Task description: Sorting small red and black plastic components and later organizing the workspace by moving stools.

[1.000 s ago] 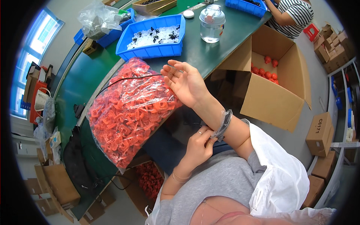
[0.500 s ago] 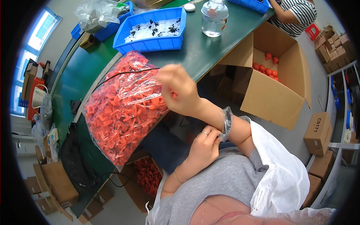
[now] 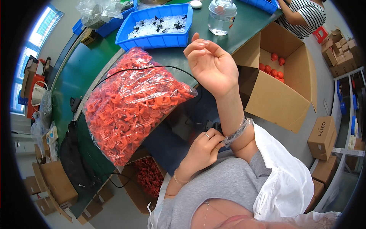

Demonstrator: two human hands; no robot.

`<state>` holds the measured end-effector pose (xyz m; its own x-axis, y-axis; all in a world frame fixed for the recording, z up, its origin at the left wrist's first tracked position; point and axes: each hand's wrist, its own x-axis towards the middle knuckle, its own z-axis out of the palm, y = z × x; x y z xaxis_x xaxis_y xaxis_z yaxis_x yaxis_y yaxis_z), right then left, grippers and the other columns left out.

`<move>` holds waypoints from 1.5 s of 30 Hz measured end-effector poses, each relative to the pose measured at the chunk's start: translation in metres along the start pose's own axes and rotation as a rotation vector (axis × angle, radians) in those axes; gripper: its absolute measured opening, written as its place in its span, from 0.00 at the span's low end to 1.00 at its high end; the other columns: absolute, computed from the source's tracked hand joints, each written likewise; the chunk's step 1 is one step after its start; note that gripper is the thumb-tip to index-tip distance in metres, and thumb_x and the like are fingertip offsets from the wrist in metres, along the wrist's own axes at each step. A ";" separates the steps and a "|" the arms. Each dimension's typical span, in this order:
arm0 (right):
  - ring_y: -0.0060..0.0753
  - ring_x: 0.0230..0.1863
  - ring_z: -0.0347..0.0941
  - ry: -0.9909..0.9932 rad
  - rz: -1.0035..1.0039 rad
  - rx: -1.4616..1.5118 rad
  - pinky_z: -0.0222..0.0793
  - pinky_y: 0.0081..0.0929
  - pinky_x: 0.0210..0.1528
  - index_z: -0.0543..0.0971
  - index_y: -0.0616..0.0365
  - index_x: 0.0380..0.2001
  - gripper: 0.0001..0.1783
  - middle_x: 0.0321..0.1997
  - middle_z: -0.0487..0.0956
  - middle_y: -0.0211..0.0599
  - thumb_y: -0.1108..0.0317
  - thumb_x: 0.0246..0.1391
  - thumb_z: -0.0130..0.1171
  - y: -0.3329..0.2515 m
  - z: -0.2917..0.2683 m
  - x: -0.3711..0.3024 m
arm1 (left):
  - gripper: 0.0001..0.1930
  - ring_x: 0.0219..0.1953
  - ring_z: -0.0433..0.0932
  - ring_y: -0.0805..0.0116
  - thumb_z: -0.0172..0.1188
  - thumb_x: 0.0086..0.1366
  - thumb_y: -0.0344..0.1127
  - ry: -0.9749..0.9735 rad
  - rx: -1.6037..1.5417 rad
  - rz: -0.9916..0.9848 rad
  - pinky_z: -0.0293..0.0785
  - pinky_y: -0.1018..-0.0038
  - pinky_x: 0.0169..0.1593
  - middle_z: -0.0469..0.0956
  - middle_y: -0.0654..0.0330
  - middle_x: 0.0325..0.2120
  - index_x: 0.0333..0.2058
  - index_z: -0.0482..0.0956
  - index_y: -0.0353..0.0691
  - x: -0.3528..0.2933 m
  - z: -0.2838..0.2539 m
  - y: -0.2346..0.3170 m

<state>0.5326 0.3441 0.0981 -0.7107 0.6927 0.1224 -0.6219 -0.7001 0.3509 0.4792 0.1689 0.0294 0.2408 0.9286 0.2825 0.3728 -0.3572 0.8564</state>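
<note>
Head: right hand [image 3: 213,70] near bag [image 3: 190,91] of red parts [image 3: 129,103].

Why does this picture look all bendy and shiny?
Head view: the fisheye lens makes the green table look curved and leaves the corners black; head view: light glares off the bag of red pieces; head view: the window glows pale, while the right hand looks fairly sharp.

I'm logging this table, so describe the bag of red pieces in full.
The bag looks like thin, clear, wrinkled plastic, bulging with many small red pieces, some with openings through them. It lies slanted on the green table, its near side seemingly reaching past the edge. A black cord runs across its upper part. Neither the left hand nor the right hand touches it. Whether it is sealed, I cannot tell.
</note>
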 end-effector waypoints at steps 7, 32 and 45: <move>0.26 0.27 0.62 0.098 0.029 -0.218 0.62 0.23 0.31 0.69 0.64 0.38 0.11 0.20 0.64 0.31 0.71 0.54 0.38 0.028 -0.044 -0.008 | 0.07 0.27 0.72 0.59 0.54 0.48 0.17 0.116 -0.131 -0.059 0.69 0.74 0.31 0.72 0.52 0.28 0.29 0.72 0.31 0.003 -0.014 -0.001; 0.17 0.23 0.68 0.118 -0.517 -1.535 0.65 0.16 0.27 0.73 0.63 0.32 0.07 0.21 0.73 0.30 0.74 0.50 0.48 0.021 -0.054 0.018 | 0.10 0.26 0.71 0.69 0.63 0.52 0.29 0.324 -0.148 -0.034 0.69 0.76 0.30 0.71 0.58 0.28 0.33 0.74 0.36 0.006 0.014 -0.030; 0.20 0.22 0.68 0.295 -0.320 -1.112 0.67 0.18 0.29 0.72 0.60 0.31 0.06 0.21 0.71 0.28 0.73 0.50 0.46 0.011 -0.055 0.019 | 0.08 0.27 0.71 0.69 0.64 0.48 0.28 0.137 -0.111 0.022 0.68 0.77 0.31 0.72 0.58 0.26 0.29 0.76 0.35 0.008 0.000 -0.037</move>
<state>0.4944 0.3403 0.0534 -0.4297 0.8982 -0.0932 -0.6248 -0.3702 -0.6875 0.4678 0.1896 0.0001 0.1203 0.9284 0.3516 0.2654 -0.3713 0.8898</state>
